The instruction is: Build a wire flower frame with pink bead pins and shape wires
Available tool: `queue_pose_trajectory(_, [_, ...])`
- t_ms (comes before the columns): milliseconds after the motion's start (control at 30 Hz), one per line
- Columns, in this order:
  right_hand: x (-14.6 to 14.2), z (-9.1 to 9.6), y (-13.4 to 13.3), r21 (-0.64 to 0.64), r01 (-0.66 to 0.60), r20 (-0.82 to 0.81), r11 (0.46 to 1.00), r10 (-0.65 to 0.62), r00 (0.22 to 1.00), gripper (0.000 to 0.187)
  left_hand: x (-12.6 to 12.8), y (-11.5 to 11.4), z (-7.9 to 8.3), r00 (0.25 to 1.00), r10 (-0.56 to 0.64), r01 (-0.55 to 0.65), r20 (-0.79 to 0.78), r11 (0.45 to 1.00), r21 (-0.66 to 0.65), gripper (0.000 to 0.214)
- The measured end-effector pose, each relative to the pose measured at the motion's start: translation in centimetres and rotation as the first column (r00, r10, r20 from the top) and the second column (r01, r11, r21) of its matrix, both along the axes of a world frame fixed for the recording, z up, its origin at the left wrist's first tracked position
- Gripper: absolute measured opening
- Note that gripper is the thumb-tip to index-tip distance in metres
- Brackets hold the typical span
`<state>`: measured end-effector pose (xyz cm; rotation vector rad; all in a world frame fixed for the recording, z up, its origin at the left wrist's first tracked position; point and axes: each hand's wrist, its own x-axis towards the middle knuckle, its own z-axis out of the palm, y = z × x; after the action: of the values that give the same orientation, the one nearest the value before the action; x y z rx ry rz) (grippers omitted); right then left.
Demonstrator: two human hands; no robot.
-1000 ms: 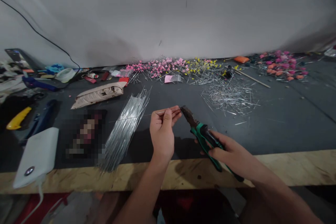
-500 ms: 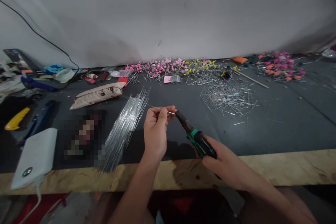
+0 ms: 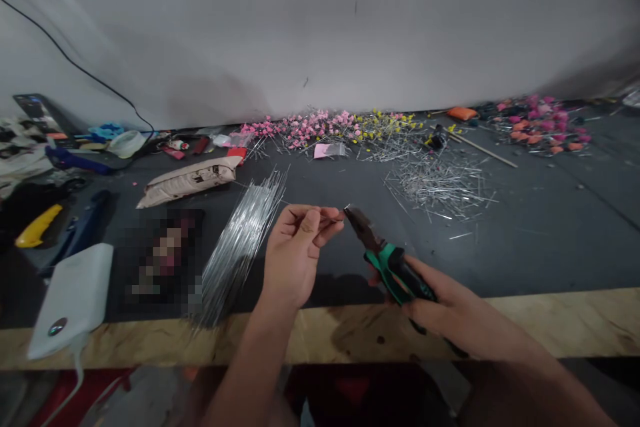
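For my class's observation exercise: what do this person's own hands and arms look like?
The left hand and right hand are bare: no gloves, rings or watch show. Both forearms are uncovered as far as the picture reaches, with no sleeve visible.

- Wire bundle [image 3: 243, 240]: on the counter [image 3: 560, 240], left of the pliers [image 3: 383, 259].
- Wire pile [image 3: 437, 188]: behind the pliers, to their right.
- Pouch [image 3: 190, 181]: left of the bundle's far end.
- Power bank [image 3: 80, 287]: far left, on the counter's front edge.
- Stick [image 3: 483, 150]: behind the pile, to its right.
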<state>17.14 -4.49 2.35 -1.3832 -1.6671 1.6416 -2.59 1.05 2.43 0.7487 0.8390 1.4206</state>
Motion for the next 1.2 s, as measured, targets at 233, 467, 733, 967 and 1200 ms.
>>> queue_pose_trajectory(233, [-0.9,-0.8,-0.5,0.036,0.036,-0.005,0.999,-0.036,0.999,0.044,1.0,-0.2,-0.4,0.989,0.143,-0.145,0.046,0.989,0.044,0.005])
queue_pose_trajectory(467, [-1.2,-0.7,-0.8,0.065,0.013,0.013,0.998,-0.014,1.000,0.046,0.8,-0.1,-0.4,0.985,0.166,-0.167,0.036,0.986,0.024,0.006])
queue_pose_trajectory(733, [-1.7,-0.6,-0.6,0.122,0.004,0.029,0.993,-0.008,1.000,0.041,1.0,-0.2,-0.4,0.984,0.173,-0.175,0.038,0.984,0.034,0.005])
queue_pose_trajectory(967, [-2.1,-0.4,-0.8,0.134,0.042,0.111,0.990,-0.057,0.992,0.025,0.8,-0.1,-0.4,0.988,0.151,-0.151,0.017,0.988,0.041,0.005])
queue_pose_trajectory(1200, [-2.5,-0.1,-1.1,0.105,-0.046,0.171,0.993,0.027,0.985,0.025,-0.8,0.9,-0.3,1.000,-0.012,0.012,0.014,0.999,-0.037,0.004])
